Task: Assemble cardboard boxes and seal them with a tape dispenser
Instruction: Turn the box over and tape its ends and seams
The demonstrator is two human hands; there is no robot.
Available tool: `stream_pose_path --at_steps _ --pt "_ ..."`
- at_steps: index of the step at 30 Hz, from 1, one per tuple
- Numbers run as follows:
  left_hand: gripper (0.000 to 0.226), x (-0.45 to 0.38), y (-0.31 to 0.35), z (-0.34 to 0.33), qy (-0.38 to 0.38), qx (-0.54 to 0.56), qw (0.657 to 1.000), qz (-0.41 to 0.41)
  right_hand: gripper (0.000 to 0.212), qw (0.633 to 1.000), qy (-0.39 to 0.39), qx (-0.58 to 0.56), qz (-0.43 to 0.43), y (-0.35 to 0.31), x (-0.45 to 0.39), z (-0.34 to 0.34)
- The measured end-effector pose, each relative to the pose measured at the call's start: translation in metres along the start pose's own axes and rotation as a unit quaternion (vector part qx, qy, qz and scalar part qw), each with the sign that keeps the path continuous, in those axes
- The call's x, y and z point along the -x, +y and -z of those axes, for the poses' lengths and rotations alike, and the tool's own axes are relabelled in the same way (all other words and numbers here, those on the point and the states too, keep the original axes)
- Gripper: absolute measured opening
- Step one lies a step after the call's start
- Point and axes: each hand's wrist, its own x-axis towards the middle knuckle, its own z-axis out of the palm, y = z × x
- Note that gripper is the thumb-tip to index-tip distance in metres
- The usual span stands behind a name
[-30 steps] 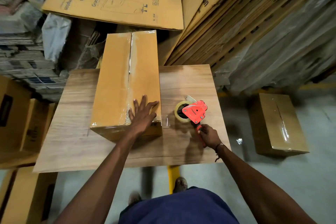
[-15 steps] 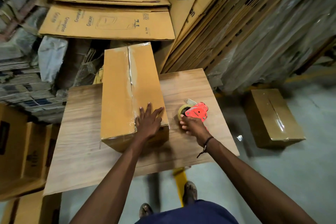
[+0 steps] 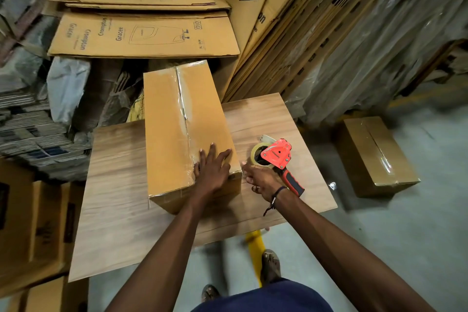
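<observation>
On the wooden surface (image 3: 121, 210), the long cardboard box (image 3: 174, 134) lay with its taped centre seam facing up, its far end overhanging the back edge toward the flattened cartons (image 3: 141, 38) stacked behind. The left hand (image 3: 211, 172) rested spread and flat on the near end of the box top, fingers straight, as it had a second before. The change lay with the right hand (image 3: 260, 180): a second earlier it had gripped the black handle of the red tape dispenser (image 3: 277, 157); now the dispenser stood by itself on the surface just right of the box, handle free, and the hand had moved in against the near right corner of the box. Its fingers appeared curled and pressed at that corner, probably smoothing or pinching a tape end, though motion blur and the hand's own back hid whether anything was held; this could not be told with confidence. The release of the dispenser suggested that the taping pass on this face was finished and that the step in hand was pressing the strip down. A second sealed box (image 3: 374, 154) sat on the floor to the right, well apart from the surface, indicating that the present box was likely near completion and ready to be set aside.
</observation>
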Motion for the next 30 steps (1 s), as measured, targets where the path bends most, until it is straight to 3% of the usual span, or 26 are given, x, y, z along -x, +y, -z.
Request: stream_pose_path --at_steps 6,15,19,22,25,27,30 --pt "0.050 0.000 0.000 0.001 0.001 -0.007 1.000 -0.002 0.026 0.999 0.031 -0.020 0.013 0.010 -0.010 -0.008" --pt "0.051 0.003 -0.002 0.002 0.006 -0.025 1.000 -0.007 0.050 0.986 -0.042 -0.093 -0.134 0.027 -0.033 -0.006" --pt "0.050 0.002 -0.005 0.006 -0.005 -0.017 1.000 -0.015 0.036 0.981 -0.040 -0.124 -0.145 0.037 -0.040 -0.009" --pt "0.051 0.004 -0.012 0.011 -0.011 -0.023 0.999 -0.043 0.022 0.995 0.013 -0.072 -0.065 0.036 -0.046 -0.006" --pt "0.050 0.005 -0.028 0.016 -0.011 0.000 0.996 -0.084 0.028 0.992 0.089 -0.024 0.085 0.012 -0.048 -0.003" --pt "0.046 0.007 -0.044 0.017 0.016 0.065 0.990 -0.121 0.030 0.968 0.115 0.059 0.217 -0.013 -0.045 -0.003" --pt "0.039 0.016 -0.062 0.020 0.087 0.173 0.970 -0.149 0.020 0.908 0.055 0.215 0.356 -0.046 -0.031 -0.015"
